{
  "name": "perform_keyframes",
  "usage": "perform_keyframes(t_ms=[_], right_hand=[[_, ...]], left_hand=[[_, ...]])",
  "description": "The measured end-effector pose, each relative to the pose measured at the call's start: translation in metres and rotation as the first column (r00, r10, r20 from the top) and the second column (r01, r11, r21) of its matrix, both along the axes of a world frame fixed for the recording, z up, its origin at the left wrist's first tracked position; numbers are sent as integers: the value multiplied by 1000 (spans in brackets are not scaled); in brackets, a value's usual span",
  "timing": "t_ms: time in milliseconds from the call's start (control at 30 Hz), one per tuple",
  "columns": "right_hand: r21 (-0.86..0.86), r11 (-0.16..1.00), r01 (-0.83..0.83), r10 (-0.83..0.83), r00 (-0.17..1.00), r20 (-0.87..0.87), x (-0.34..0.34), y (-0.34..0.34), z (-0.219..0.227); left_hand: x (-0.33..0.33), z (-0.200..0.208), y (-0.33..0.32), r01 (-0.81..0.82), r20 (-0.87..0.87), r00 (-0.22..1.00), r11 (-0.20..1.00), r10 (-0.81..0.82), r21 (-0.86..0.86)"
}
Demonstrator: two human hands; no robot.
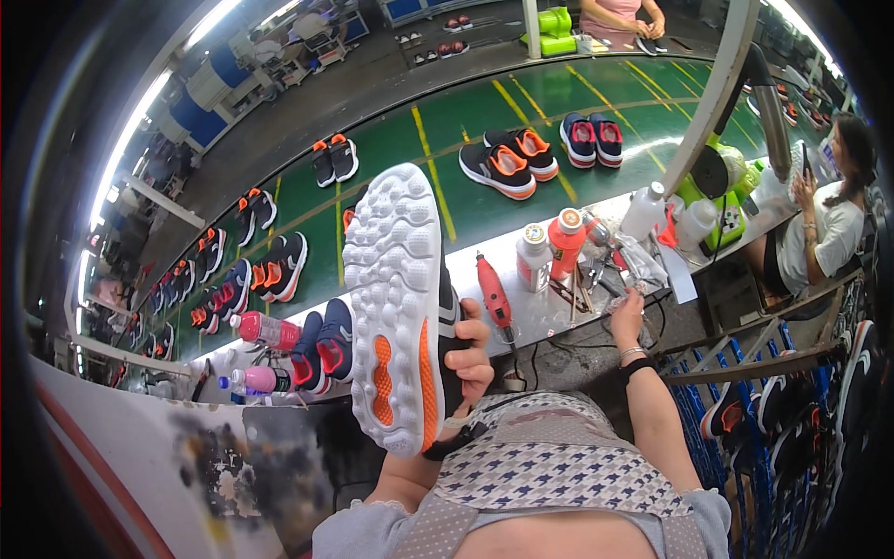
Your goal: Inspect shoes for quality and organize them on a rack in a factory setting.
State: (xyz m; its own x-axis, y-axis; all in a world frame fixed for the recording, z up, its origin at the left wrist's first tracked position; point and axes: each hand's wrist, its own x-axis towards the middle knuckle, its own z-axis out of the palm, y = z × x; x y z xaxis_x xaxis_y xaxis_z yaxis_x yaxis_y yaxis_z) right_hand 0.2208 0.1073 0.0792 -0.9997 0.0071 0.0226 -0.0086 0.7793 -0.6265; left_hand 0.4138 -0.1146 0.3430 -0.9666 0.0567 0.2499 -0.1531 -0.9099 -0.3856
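Note:
My left hand [470, 359] grips a black sneaker [451, 373] by its upper, fingers wrapped round the side. The sneaker stands upright with its white, knobbly sole [396, 279] and orange inserts turned toward me. My right hand [628, 319] reaches to the white bench edge, at a cluster of small tools beside crumpled clear plastic [641, 264]. Its fingers are drawn together; what they hold, if anything, is too small to make out. Between my hands a red rotary tool [494, 292] lies on the bench, near a white bottle [534, 259] and a red-orange bottle [566, 244].
Beyond the bench, a green conveyor belt [410, 130] carries several pairs of sneakers. Navy sneakers [323, 345] and pink bottles [265, 330] stand at left. At right are a green machine [717, 210], a seated person [824, 214] and a blue shoe rack [736, 419].

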Motion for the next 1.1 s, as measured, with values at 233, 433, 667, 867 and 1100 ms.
perform_keyframes(t_ms=[233, 433, 667, 867, 1100], right_hand=[[35, 996, -82, 83, 996, -37, -3, 1, 6], [50, 991, -125, 128, 989, -68, -2, 1, 6], [-17, 995, -96, 96, 995, -9, 11, 9, 7], [-66, 997, -35, 33, 999, -36, 20, 33, 12], [-228, 974, -18, -15, 990, -139, 45, 60, 23]], left_hand=[[-22, 9, 1, 144, -374, 908, 979, -189, -146], [-21, 14, 7, 143, -354, 913, 972, -202, -185], [-24, 10, 13, 192, -383, 891, 967, -244, -169], [-37, 5, 22, 274, -461, 830, 949, -314, -154], [-51, -8, 35, 341, -508, 791, 935, -342, -98]])
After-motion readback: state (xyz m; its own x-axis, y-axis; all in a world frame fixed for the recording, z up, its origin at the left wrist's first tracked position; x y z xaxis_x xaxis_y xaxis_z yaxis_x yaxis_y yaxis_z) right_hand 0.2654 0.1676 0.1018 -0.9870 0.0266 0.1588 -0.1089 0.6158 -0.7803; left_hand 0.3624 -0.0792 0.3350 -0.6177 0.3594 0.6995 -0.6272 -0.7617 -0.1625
